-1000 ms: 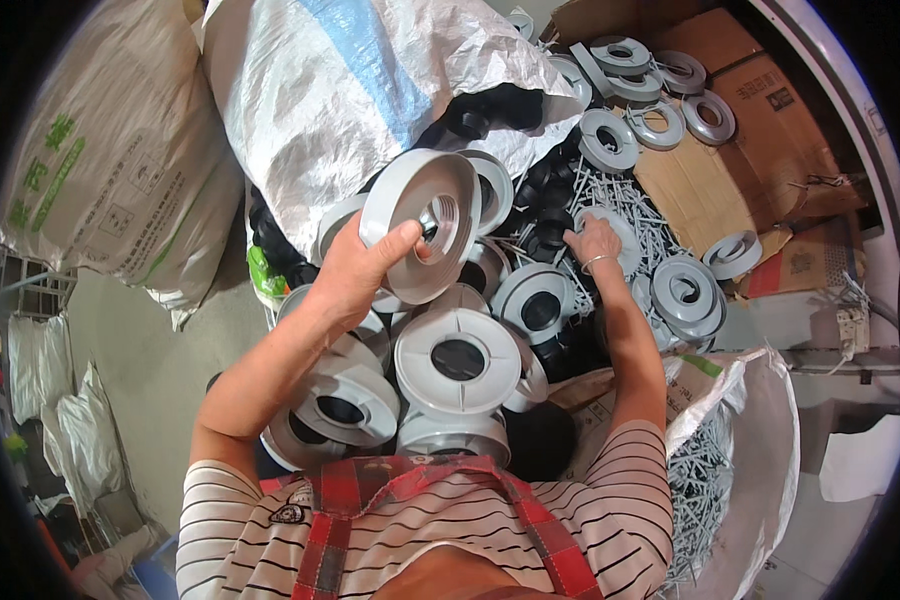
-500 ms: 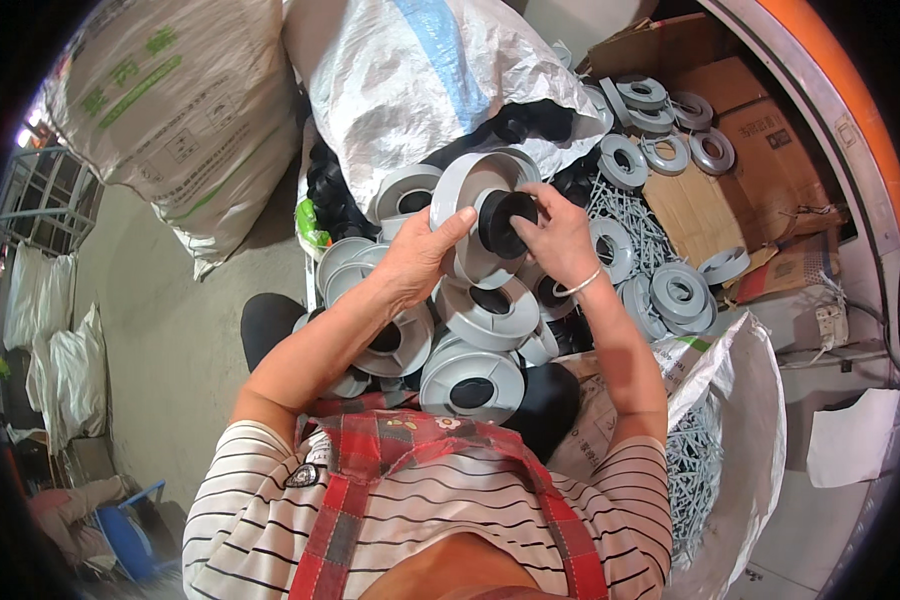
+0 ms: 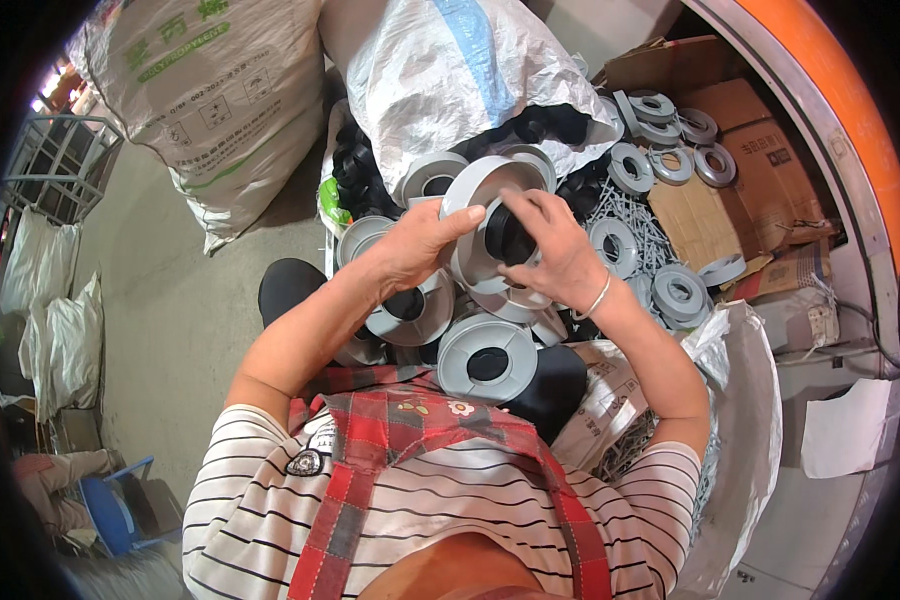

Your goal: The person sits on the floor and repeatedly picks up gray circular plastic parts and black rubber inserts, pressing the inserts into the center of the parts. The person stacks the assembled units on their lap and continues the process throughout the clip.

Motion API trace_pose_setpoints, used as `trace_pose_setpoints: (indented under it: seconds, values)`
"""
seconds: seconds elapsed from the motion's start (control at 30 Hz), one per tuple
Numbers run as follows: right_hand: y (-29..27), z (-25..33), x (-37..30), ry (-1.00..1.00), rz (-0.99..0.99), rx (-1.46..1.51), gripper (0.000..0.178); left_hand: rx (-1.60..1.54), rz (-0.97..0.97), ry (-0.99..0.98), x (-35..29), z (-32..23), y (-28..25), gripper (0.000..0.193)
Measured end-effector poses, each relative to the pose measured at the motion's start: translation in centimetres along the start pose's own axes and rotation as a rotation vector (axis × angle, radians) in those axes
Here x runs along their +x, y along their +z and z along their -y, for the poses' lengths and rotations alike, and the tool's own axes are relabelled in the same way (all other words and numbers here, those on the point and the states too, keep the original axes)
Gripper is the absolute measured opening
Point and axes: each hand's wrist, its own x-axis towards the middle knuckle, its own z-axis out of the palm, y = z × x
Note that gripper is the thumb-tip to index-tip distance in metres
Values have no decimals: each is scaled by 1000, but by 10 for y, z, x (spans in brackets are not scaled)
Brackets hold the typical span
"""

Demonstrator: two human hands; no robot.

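My left hand point(image 3: 425, 242) grips the rim of a grey plastic reel point(image 3: 473, 184), a deep ring with a wide flange, its thumb pressed on the wall. A round black plastic piece point(image 3: 508, 236) sits in the reel's centre. Over that black piece my right hand point(image 3: 562, 250) is spread, thumb below it and blurred fingers above, a bracelet on the wrist. How deep the black piece sits is hidden. More grey reels lie beneath my hands, one nearest my lap point(image 3: 452, 358) with a dark centre.
A white woven sack point(image 3: 400, 90) spills black pieces ahead. Another large sack point(image 3: 240, 110) stands at left. Grey rings lie on cardboard point(image 3: 692, 212) at right, beside loose grey plastic strips point(image 3: 625, 205). An open sack point(image 3: 755, 400) stands by my right arm; a blue chair point(image 3: 110, 510) is behind left.
My right fingers have gone from pinching the black piece to spreading around it. The view has shifted slightly; my left hand still holds the same reel.
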Motion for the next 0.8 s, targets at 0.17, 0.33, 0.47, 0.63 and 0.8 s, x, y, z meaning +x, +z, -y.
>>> trace_pose_setpoints:
  seconds: [0.17, 0.33, 0.47, 0.63, 0.8]
  values:
    - [9, 0, -1, 982, 48, 936, 63, 201, -79, 168, -3, 28, 12, 41]
    - [7, -1, -6, 319, 34, 164, 64, 167, -113, 109, 7, 40, -1, 37]
    - [12, -24, -16, -199, 1, -190, 77, 48, -103, -61, 10, 22, 4, 39]
    - [14, -20, -13, 290, -20, 227, 63, 292, -110, -34, 15, 23, 6, 40]
    - [28, -72, -29, 987, 363, 1596, 93, 628, -51, 323, 25, 30, 23, 56]
